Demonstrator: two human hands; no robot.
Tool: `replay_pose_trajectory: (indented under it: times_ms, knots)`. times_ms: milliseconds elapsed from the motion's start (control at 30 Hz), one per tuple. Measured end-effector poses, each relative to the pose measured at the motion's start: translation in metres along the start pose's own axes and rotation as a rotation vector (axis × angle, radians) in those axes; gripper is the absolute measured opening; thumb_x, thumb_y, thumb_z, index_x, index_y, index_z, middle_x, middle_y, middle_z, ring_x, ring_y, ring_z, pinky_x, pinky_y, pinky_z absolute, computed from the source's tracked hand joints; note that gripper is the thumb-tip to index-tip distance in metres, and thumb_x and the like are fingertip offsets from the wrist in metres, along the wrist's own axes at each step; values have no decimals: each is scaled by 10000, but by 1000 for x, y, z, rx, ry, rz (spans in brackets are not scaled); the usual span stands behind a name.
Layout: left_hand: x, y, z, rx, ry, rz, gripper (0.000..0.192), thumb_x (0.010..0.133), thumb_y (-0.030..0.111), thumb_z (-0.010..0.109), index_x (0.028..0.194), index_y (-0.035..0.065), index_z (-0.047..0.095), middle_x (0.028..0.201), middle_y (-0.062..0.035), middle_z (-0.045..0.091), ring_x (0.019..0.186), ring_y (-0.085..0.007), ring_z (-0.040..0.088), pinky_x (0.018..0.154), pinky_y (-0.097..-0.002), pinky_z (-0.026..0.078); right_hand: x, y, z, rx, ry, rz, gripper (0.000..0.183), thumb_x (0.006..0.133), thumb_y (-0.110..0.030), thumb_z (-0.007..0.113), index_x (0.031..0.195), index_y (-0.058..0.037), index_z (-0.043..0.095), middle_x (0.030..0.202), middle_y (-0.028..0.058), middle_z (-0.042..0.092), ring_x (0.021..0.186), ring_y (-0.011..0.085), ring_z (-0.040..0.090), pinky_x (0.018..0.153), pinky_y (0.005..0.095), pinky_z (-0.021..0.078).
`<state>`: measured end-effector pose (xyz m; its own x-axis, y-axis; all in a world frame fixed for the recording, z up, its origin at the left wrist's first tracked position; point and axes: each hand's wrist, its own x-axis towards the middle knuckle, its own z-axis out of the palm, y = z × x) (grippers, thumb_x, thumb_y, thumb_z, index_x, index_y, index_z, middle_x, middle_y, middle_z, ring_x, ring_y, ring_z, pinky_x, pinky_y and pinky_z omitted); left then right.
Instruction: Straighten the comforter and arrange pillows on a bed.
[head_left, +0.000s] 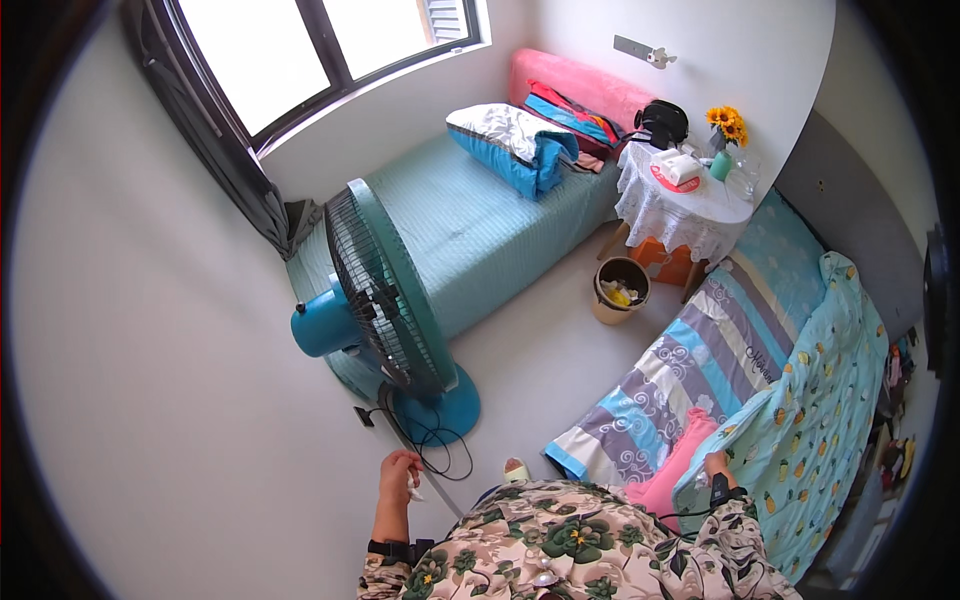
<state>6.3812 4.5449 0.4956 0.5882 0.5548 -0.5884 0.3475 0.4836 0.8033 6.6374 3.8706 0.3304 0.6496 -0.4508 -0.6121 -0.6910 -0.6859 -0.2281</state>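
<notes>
My left hand (401, 474) hangs beside the white wall, low in the view, fingers curled around a crumpled white tissue (414, 491). A teal pedestal fan (390, 292) stands beyond it, its black cord (450, 450) looped on the floor close to the hand. On the other side, my right hand (717, 466) is over the edge of a mint quilt with a pineapple print (795, 457), near a pink cloth (686, 450). Something whitish shows at its fingers, too small to name; whether they grip it or the quilt is unclear.
Beyond the fan is a bed with a pale green cover (480, 232) and a folded blue-and-white quilt (517, 150). A waste bin (616, 307) with litter stands before a round table with a lace cloth (697, 202). A striped bed sheet (675, 367) covers the right bed.
</notes>
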Motion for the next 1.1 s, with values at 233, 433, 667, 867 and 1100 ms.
replay_pose_trajectory:
  times_ms: [233,433,667,867,1100]
  knots:
    - [35,-3,-50,59,73,-49,138,678,24,404,739,-38,511,564,-112,514,343,-138,403,298,-246,319,-37,-3,1,-28,288,-177,316,715,-108,464,994,25,528,933,237,567,886,386,542,720,391,445]
    - [59,-9,-20,110,-95,-99,138,691,37,404,744,-23,515,563,-106,520,336,-137,405,300,-240,318,-52,-26,-21,-135,286,-83,230,708,-118,485,819,38,614,863,233,587,837,345,579,703,393,464]
    - [86,-4,29,63,-231,-129,122,704,42,407,738,-15,510,564,-104,521,344,-126,413,303,-238,319,-41,-7,-23,-295,288,-159,275,705,-130,479,854,75,587,872,245,581,835,409,555,727,408,446]
    - [99,-11,25,231,-231,-158,126,699,41,402,728,-13,512,563,-105,522,347,-128,412,302,-239,318,-65,-29,-11,-97,288,10,275,704,-136,472,855,60,593,880,248,578,861,416,543,751,407,439]
    - [108,-27,11,193,-151,-216,145,689,39,382,723,-22,509,556,-114,520,358,-137,420,305,-248,324,-65,-74,-6,-240,138,28,283,745,-157,474,936,23,579,993,245,548,958,373,522,807,393,434]
